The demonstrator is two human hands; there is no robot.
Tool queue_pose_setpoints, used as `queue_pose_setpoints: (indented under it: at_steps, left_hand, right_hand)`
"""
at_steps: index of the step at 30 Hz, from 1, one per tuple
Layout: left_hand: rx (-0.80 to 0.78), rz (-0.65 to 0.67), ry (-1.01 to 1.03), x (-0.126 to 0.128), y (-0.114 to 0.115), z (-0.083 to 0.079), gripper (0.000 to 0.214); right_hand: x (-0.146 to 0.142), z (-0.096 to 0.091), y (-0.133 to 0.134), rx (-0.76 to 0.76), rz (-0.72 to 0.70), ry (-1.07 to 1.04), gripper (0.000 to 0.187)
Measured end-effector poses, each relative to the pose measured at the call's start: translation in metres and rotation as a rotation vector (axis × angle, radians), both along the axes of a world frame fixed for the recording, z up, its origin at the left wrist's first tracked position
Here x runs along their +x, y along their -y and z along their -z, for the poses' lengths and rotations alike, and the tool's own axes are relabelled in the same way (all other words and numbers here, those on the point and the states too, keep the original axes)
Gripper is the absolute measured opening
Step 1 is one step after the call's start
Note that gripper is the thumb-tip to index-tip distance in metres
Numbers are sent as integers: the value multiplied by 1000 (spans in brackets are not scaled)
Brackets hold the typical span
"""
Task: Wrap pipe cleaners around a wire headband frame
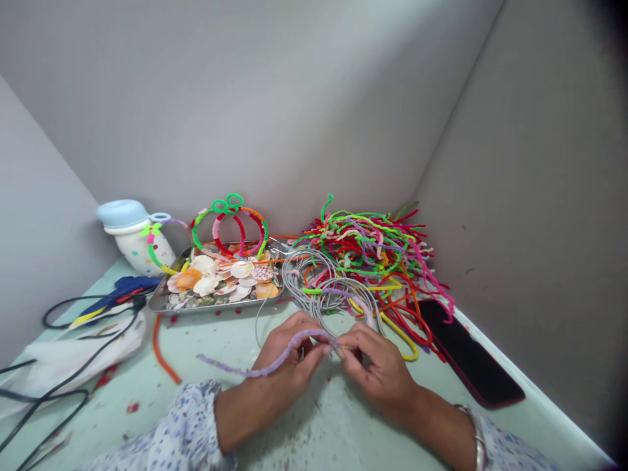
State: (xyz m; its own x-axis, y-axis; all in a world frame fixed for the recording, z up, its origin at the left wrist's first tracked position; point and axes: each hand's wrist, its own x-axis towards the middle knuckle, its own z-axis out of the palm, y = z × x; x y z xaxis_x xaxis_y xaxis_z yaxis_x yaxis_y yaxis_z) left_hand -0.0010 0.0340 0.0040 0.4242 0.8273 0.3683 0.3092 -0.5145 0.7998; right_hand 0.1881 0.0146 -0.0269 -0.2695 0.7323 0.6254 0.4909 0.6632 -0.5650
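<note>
In the head view, at lower centre, the left hand (293,353) and right hand (375,366) pinch a purple pipe cleaner (255,373), fingertips nearly meeting. The step looks like twisting; the next turn likely calls for a steady pinch.

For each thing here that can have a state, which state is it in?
Purple pipe cleaner: bent, left end free
Left hand: pinching it
Right hand: pinching it
Grey wire: coiled
Pipe-cleaner pile: tangled
Metal tray: holding shells
Bottle: lid on
Phone: lying flat, dark
Plastic bag: crumpled
</note>
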Motion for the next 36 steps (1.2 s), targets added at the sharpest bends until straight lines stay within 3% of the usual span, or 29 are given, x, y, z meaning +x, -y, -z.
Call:
queue_pose_setpoints:
  at_steps: [14,22,31,36]
  left_hand:
    - [-102,11,61,-1,1,0,7]
    - [-201,-53,71,0,2,13,8]
    - [-362,-107,-46,0,6,-4,14]
    - [-411,-118,-77,1,7,-5,14]
  right_hand:
    - [-1,1,1,9,-26,31,11]
    - [-1,1,3,3,-39,51,11]
    - [-2,-1,4,9,-42,58,12]
    - [-2,0,3,10,-52,49,11]
